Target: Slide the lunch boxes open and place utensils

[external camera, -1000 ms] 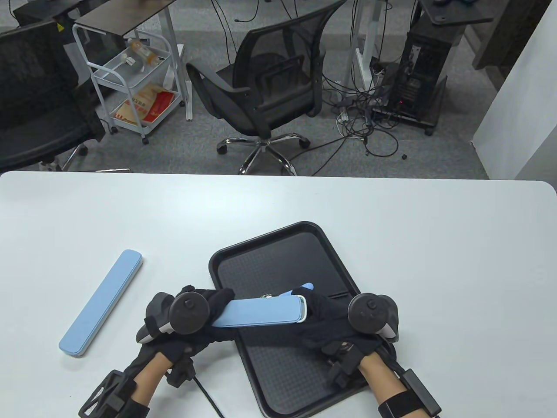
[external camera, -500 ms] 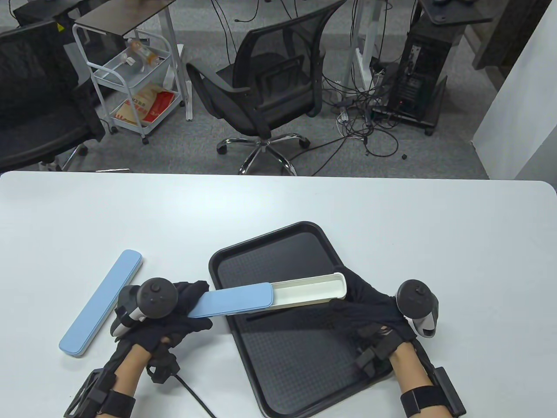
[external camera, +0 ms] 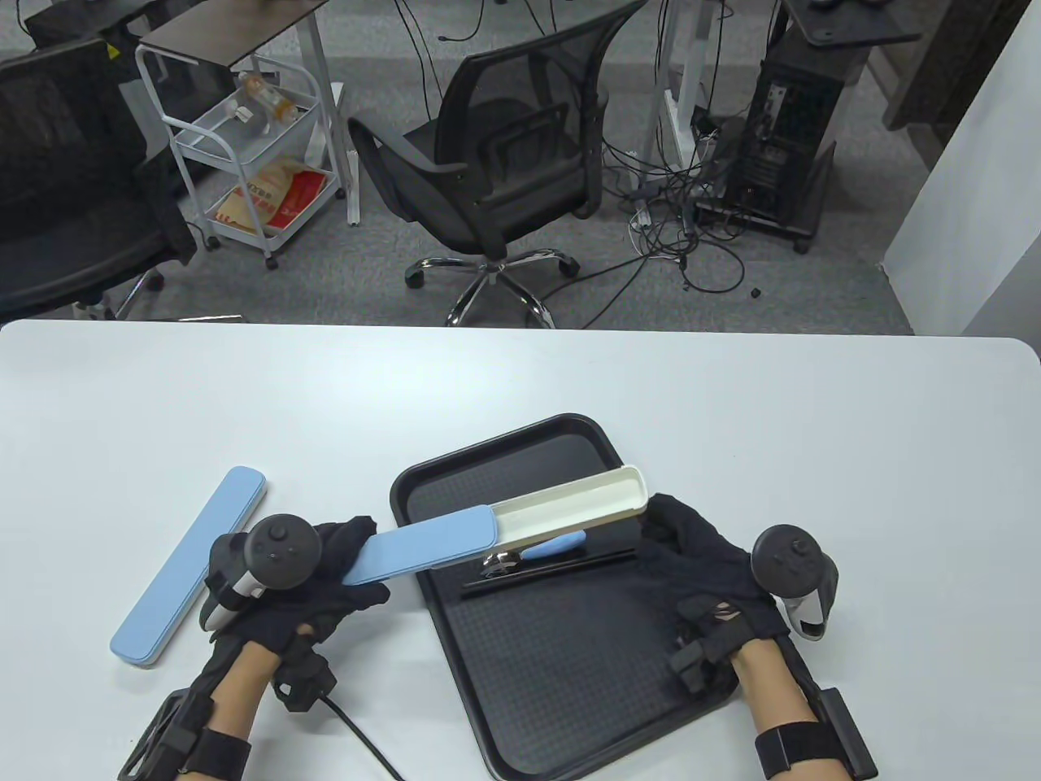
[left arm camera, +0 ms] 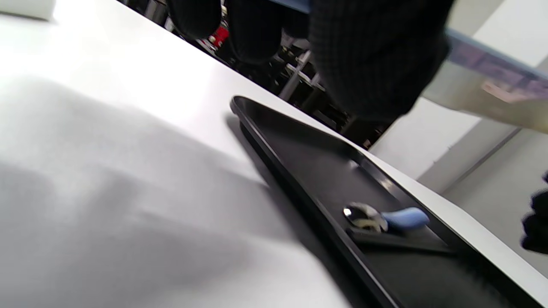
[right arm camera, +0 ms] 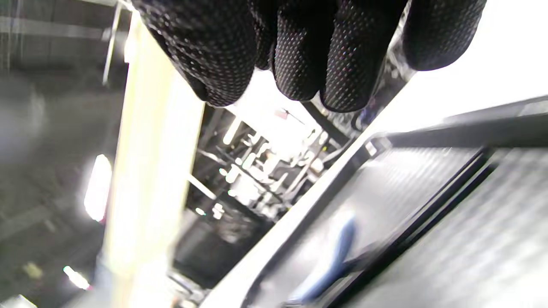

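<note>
A slid-open utensil box hangs over the black tray (external camera: pixel 569 691). My left hand (external camera: pixel 351 555) grips its blue lid (external camera: pixel 423 553). My right hand (external camera: pixel 663 521) holds the far end of its white inner tray (external camera: pixel 569 503), which looks empty and tilts up to the right. Under it on the black tray lie a blue-handled spoon (external camera: pixel 541 549) and black chopsticks (external camera: pixel 553 571). The left wrist view shows the spoon (left arm camera: pixel 385 218) resting on the chopsticks (left arm camera: pixel 398 241). In the right wrist view the cream inner tray (right arm camera: pixel 145 171) runs beside my fingers (right arm camera: pixel 299 51).
A second blue utensil box (external camera: pixel 191 565), closed, lies on the white table (external camera: pixel 732 407) left of my left hand. Office chairs, a cart and cables stand beyond the table's far edge.
The box was closed, then my hands pulled apart and slid it open. Its right end has now risen, and the spoon and chopsticks lie uncovered on the black tray.
</note>
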Available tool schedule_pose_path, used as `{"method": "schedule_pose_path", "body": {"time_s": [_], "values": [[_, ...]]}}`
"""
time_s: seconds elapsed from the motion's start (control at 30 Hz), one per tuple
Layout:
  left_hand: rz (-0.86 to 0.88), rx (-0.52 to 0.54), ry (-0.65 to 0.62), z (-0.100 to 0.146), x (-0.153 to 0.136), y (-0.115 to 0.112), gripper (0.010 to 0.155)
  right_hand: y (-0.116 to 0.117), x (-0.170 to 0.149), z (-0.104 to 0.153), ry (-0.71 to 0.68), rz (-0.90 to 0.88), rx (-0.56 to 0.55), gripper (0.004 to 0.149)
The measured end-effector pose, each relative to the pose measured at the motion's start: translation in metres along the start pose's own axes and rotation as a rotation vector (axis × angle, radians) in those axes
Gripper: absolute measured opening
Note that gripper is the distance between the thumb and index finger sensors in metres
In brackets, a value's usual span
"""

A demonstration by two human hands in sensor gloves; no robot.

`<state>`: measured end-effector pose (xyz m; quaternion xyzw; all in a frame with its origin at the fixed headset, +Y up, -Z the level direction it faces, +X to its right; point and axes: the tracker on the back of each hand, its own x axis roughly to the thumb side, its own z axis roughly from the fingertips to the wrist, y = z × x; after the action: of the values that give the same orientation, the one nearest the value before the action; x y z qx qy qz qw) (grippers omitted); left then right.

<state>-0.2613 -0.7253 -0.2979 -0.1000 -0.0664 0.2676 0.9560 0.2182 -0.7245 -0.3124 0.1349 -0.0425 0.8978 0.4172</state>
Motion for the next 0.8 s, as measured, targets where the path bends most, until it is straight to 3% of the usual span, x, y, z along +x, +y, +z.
{"method": "schedule_pose_path", "body": {"time_s": [0.27, 0.43, 0.8], "values": [[-0.027, 0.04, 0.054, 0.001, 0.0, 0.002, 0.088, 0.058, 0.048, -0.004, -0.249, 0.525, 0.123, 0.049], [-0.05, 0.031, 0.055, 0.001, 0.001, 0.0, 0.088, 0.095, 0.061, -0.017, -0.306, 0.818, 0.224, 0.046], [-0.076, 0.011, 0.044, 0.001, 0.005, -0.002, 0.088, 0.142, 0.071, -0.031, -0.378, 1.096, 0.307, 0.042]]}}
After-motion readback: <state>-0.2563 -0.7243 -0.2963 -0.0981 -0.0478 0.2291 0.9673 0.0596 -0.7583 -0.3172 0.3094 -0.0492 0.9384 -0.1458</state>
